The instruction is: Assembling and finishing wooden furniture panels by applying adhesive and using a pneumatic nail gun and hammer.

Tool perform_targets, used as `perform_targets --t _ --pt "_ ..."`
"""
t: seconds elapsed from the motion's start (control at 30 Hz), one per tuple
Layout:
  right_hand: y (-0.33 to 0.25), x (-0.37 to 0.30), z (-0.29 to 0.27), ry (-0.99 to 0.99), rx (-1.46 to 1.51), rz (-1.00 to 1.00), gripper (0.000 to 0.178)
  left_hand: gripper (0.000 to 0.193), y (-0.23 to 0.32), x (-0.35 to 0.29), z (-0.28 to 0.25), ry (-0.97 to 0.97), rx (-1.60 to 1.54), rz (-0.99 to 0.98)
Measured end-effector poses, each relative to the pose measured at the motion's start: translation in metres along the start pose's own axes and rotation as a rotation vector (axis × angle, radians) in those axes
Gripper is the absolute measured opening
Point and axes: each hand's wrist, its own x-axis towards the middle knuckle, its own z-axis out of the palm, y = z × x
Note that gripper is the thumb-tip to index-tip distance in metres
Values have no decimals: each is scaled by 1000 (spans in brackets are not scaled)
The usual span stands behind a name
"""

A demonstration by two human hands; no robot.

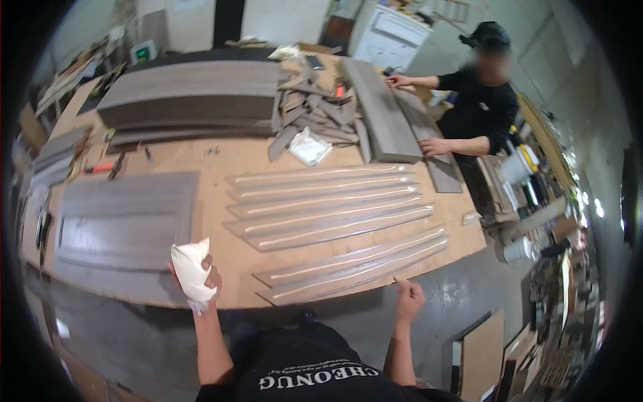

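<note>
My left hand (213, 275) is wrapped round a soft white squeeze bag (193, 269) and holds it up over the table's near edge, beside the grey panel. My right hand (409, 299) is closed just off the near edge, its fingers curled; whatever they may hold is hidden. Between the hands lie several grey mitred strips (331, 209), each bearing a pale wavy bead that looks like glue. Two more beaded strips (348, 266) lie closer to me, apart from that group. At left a grey framed panel (127, 228) rests flat.
A person (479, 107) at the right side touches long grey boards (385, 110). A stack of grey boards (191, 87) and a heap of offcuts (311, 107) cover the tan table's (214, 157) far side. A white package (309, 147) lies near the heap. Sheets (482, 352) lean at lower right.
</note>
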Motion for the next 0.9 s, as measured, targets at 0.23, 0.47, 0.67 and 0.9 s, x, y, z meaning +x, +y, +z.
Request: perform_targets --t 0.23,0.47,0.67,0.9 --pt "-134 67 166 -327 -28 -593 27 73 13 45 -33 22 -1 -226" --pt "-111 193 304 -315 -680 -855 41 75 13 53 -75 208 98 -217" --pt "-120 231 323 -760 -734 -789 30 75 28 50 -67 144 206 -303" --pt "-127 263 316 -872 -712 -786 19 75 19 51 -67 299 161 -247"
